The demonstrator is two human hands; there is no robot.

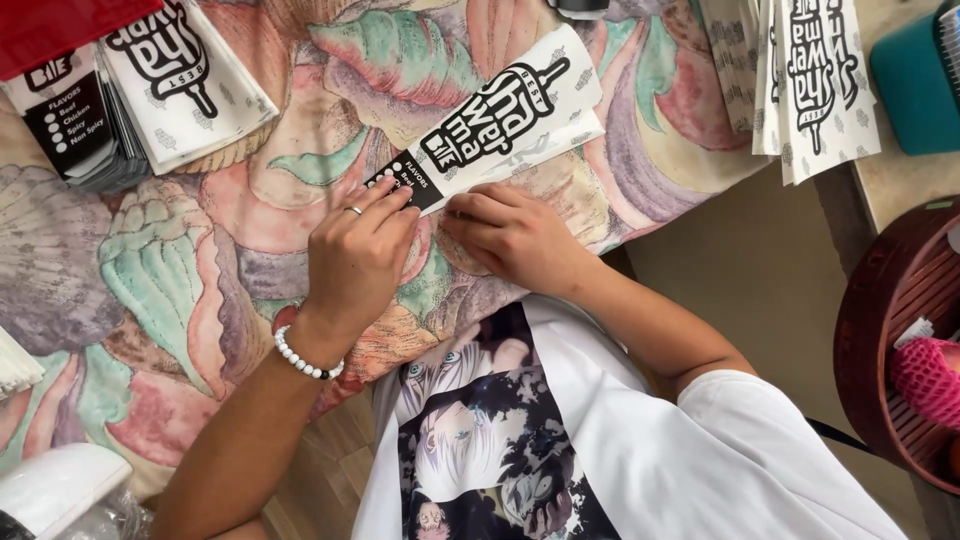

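A flat white paper sleeve [520,105] with black printed lettering and a black end lies slanted on a colourful patterned cloth [150,290]. My left hand [358,255], with a ring and a white bead bracelet, presses its fingertips on the sleeve's black lower end. My right hand [515,240] rests beside it, fingers pinching the sleeve's lower edge.
A stack of the same printed sleeves [130,85] lies at the upper left, another pile [815,75] at the upper right. A teal box [915,85] sits at the right edge, above a round dark wooden tray [880,340] holding something pink. A white object [55,485] is at the lower left.
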